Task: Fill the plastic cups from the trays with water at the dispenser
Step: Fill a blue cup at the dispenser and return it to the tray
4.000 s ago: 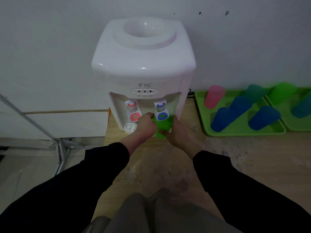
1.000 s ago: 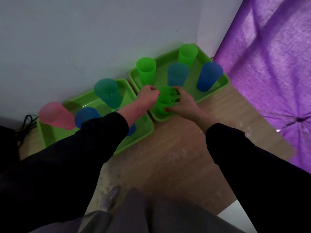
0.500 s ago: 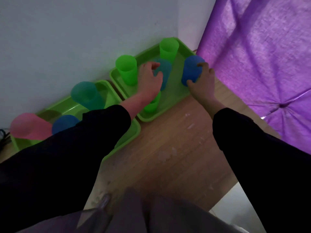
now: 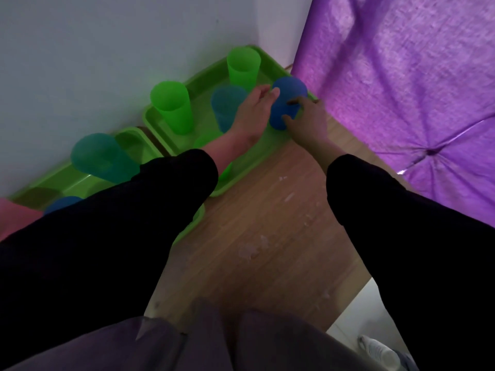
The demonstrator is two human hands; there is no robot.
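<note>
At the far right corner of the green tray, the right hand curls round the blue cup, thumb on the near side and forefinger bent over the top. The left hand meets the same cup from the other side. Its fingers lie fairly straight and close together, tips touching the cup's left wall without closing on it. Whether the cup rests on the tray floor or is raised off it cannot be told. Both wrists run back into black sleeves.

Just left of the left hand stands a teal cup, partly covered by that hand. Beyond the left fingertips, near the tray's back rim, the back green cup stands upright, mouth up. Further left, at the tray's other end, the second green cup stands upright close to the white wall.

Left again, past the left forearm, a second green tray lies just beside the first. It holds a large teal cup, a dark blue cup and a pink cup, the last two partly hidden by the sleeve.

Under both forearms lies the wooden table, flecked with pale marks. Right of the right hand hangs a purple cloth, near the tray's corner
</note>
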